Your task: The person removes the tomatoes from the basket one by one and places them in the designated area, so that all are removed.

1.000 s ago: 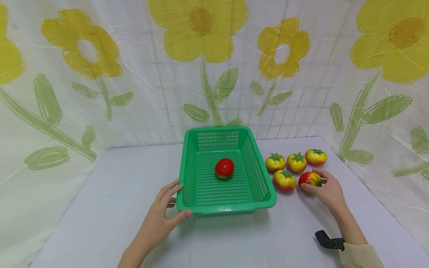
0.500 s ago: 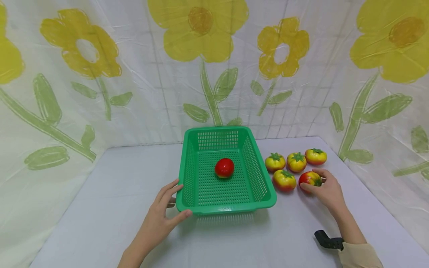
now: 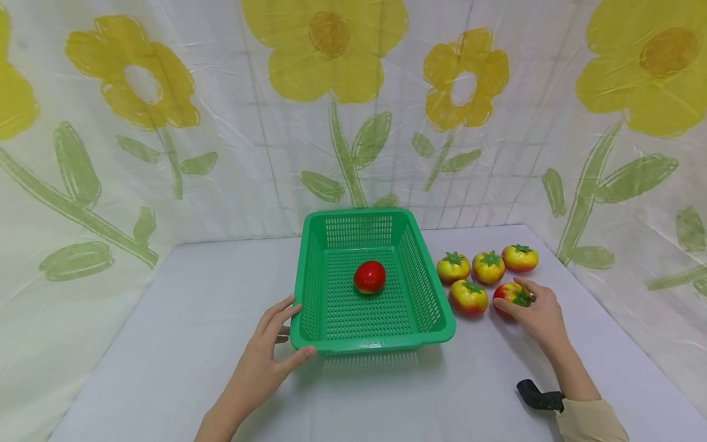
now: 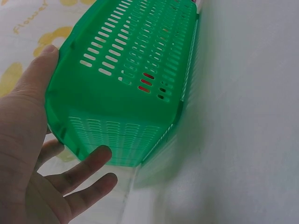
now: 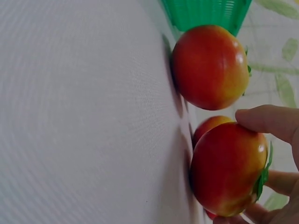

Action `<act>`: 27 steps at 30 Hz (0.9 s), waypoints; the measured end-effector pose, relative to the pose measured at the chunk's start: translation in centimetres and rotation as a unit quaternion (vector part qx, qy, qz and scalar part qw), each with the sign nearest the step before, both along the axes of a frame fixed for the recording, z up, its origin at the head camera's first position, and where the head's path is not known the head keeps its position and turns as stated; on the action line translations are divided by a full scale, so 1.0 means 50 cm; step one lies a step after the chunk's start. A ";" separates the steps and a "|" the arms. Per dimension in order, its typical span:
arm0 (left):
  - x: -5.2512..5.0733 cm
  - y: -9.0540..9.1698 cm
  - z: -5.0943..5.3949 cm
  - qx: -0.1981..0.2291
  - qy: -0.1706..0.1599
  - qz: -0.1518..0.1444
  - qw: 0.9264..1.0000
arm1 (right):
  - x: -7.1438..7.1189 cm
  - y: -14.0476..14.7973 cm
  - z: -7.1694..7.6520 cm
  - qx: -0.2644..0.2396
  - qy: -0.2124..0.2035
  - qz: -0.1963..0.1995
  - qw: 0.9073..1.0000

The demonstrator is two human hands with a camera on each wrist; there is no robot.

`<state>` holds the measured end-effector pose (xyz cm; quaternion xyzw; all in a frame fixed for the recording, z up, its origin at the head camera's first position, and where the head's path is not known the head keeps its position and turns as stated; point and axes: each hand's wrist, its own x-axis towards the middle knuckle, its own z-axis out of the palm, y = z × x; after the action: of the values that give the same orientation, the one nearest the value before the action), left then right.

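Note:
My left hand (image 3: 259,353) holds the near left corner of a green plastic basket (image 3: 372,345), with the thumb on the front rim and fingers at the left side. In the left wrist view, two fingers of that hand extend beneath the rim of the basket (image 4: 107,98). A red tomato (image 3: 370,277) lies inside the basket. To the right, my right hand (image 3: 538,316) pinches a red-yellow tomato (image 3: 509,299) between thumb and fingers. The right wrist view shows this tomato (image 5: 229,168) stem toward the palm, very near the white tabletop; contact there is unclear.
Several more red-yellow tomatoes with green stems stand right of the basket, the nearest one (image 3: 468,298) beside the held tomato. A white cloth with painted flowers (image 3: 331,37) rises behind the white table (image 3: 210,294). A black strap piece (image 3: 538,398) sits at the right wrist.
The tomato in my right hand has turned slightly, so more of its stem end shows on top. Left hand and basket have stayed put.

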<state>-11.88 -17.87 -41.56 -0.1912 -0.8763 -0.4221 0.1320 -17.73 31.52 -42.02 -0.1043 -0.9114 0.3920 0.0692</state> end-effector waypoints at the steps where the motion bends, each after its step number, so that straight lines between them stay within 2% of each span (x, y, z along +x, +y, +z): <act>1: 0.000 0.000 0.000 0.000 0.000 0.001 1.000 | 0.000 0.000 0.000 0.002 0.002 0.000 1.000; 13: 0.001 0.002 0.000 0.005 -0.001 -0.001 1.000 | -0.003 -0.006 -0.012 0.005 0.023 0.010 1.000; 21: 0.001 0.002 0.001 0.006 0.006 -0.003 1.000 | -0.002 -0.008 -0.011 -0.011 0.035 -0.017 0.999; 27: 0.001 0.001 -0.001 0.004 0.008 -0.002 1.000 | -0.002 -0.009 -0.010 -0.021 0.040 -0.013 0.999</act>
<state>-11.84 -17.82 -41.61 -0.1958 -0.8729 -0.4247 0.1389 -17.82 31.09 -42.52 -0.1019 -0.8979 0.4142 0.1085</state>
